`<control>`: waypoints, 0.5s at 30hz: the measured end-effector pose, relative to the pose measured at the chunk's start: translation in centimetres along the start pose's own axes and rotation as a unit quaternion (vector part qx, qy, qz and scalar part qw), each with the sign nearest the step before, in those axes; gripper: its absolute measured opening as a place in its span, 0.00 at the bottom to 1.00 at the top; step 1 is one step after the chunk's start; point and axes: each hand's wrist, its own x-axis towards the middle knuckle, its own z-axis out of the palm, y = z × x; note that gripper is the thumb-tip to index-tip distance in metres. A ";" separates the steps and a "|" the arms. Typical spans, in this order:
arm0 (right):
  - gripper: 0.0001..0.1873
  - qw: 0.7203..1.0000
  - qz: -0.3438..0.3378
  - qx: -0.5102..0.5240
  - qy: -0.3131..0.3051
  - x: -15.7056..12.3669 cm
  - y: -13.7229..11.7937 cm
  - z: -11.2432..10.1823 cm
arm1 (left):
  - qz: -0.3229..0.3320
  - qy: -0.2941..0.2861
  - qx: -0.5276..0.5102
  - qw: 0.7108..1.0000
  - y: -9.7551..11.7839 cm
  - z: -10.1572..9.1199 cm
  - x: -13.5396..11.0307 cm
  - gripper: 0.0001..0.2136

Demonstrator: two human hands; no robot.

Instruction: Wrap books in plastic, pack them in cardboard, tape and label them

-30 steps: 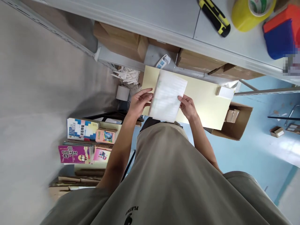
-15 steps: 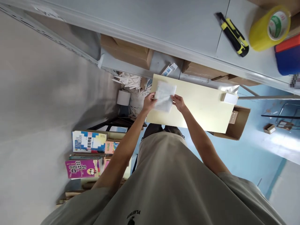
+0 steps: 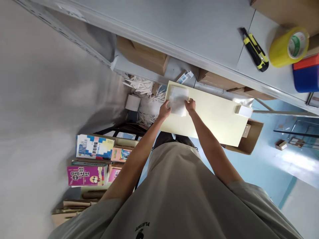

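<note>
A flat, whitish, translucent wrapped packet (image 3: 178, 100) lies over the left end of a pale yellow board (image 3: 211, 116). My left hand (image 3: 165, 109) pinches its left edge between thumb and fingers. At the opposite edge, my right hand (image 3: 190, 105) has its fingers closed on the packet's side. What is inside the wrapping cannot be made out. Toward the board's right end sits a small white box (image 3: 244, 111).
Above the board runs a grey shelf (image 3: 174, 26) bearing a box cutter (image 3: 255, 50) and a yellow tape roll (image 3: 289, 48). Cardboard boxes (image 3: 143, 56) stand on the lower level. White paper strips (image 3: 142, 85) are heaped at left, near books (image 3: 94, 147). An open carton (image 3: 254, 136) is right.
The view has shifted slightly, so the shelf items appear lower. Both hands still hold the packet's sides; my right hand's fingers have moved a little up its edge.
</note>
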 end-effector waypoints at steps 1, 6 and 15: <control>0.20 1.000 -0.007 0.002 0.005 -0.4 0.1 -0.5 | -0.021 0.018 0.008 1.000 0.3 -0.1 -0.8 0.29; 0.29 0.995 -0.090 0.042 -0.026 -4.0 2.4 -3.5 | -0.047 0.091 -0.034 0.994 0.9 -0.6 -6.8 0.27; 0.32 0.949 -0.252 0.100 -0.159 -14.0 7.7 -5.0 | 0.013 0.285 -0.094 0.954 -1.1 0.7 -25.6 0.23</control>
